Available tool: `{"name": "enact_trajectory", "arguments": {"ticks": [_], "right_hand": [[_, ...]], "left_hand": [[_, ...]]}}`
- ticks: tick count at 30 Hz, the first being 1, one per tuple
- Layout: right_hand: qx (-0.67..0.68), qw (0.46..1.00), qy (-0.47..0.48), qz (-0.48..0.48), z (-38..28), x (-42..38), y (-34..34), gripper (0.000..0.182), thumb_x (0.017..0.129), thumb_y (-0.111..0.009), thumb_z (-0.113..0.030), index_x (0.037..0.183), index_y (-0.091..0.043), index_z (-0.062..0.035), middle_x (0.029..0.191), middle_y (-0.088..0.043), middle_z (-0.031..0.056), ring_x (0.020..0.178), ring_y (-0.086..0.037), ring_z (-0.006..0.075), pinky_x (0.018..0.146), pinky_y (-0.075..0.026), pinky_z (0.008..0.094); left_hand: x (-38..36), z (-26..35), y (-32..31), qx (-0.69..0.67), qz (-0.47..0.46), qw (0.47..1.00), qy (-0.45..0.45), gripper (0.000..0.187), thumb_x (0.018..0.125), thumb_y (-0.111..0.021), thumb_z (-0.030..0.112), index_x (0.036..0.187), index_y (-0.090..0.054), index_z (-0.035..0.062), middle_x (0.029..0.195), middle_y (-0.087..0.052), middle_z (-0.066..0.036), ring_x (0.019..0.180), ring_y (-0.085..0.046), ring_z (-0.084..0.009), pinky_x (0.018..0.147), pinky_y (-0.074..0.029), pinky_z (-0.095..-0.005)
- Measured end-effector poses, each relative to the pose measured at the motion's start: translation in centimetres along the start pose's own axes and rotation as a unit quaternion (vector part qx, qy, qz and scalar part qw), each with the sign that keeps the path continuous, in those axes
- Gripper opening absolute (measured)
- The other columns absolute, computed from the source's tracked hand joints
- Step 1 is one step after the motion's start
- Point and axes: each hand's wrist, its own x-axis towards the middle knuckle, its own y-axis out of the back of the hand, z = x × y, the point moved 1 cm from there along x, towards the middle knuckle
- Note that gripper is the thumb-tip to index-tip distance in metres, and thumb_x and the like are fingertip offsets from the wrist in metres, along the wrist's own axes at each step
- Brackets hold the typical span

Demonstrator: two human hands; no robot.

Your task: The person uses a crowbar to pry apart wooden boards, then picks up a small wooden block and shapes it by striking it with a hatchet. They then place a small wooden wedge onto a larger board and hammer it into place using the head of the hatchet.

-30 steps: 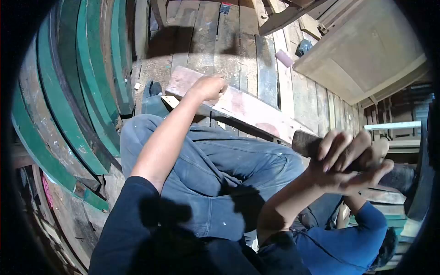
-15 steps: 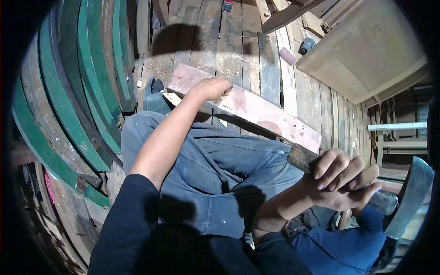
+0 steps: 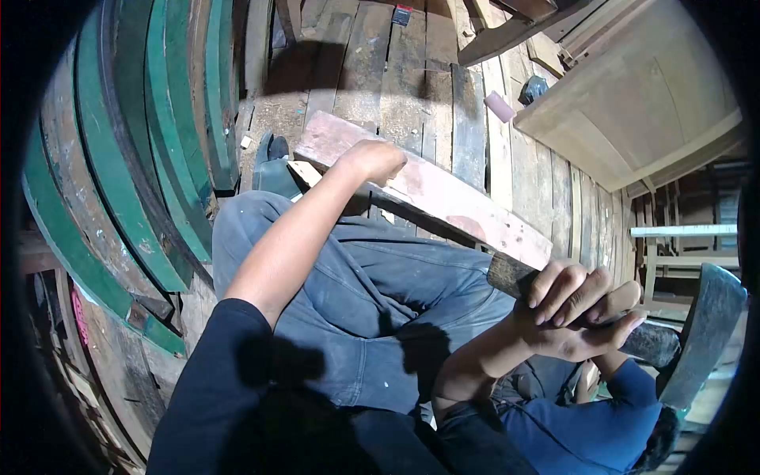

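Note:
A long, thick wooden plank (image 3: 475, 207) with a pale pinkish, stained face lies slanted beyond my folded legs. My left hand (image 3: 374, 162) is closed on it near its left part, and its fingertips are mostly hidden. My right hand (image 3: 582, 309) wraps round the dark, worn handle of a hatchet (image 3: 703, 336), raised at the right above my knee. Its broad grey metal head sticks out past the hand at the far right, apart from the plank.
Curved green-painted timbers (image 3: 119, 170) stand in rows at the left. A large wooden panel (image 3: 633, 103) leans at the upper right, near a pink cylinder (image 3: 499, 107) on the plank floor (image 3: 368, 71). Another person in a blue shirt (image 3: 578, 423) sits close at lower right.
The hatchet and my right hand have shifted slightly left, and the metal head has turned a little. My left hand stays on the plank. The view has shifted slightly.

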Motion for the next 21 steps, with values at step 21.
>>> {"name": "enact_trajectory", "arguments": {"ticks": [21], "right_hand": [[0.081,0.994,-0.077,0.008,0.8,0.2,1.8,0.042,0.101,-0.023,-0.046,0.078,-0.034,-0.0133,0.05,-0.04,0.005,0.03,-0.04,0.0148,0.031,-0.036,0.0272]], "left_hand": [[0.5,-0.5,0.4,-0.041,0.082,0.996,0.014,0.032,0.073,-0.073,0.021,0.1,-0.061,0.0107,0.098,-0.067,-0.008,0.094,-0.063,-0.0287,0.077,-0.051,-0.0415]]}}
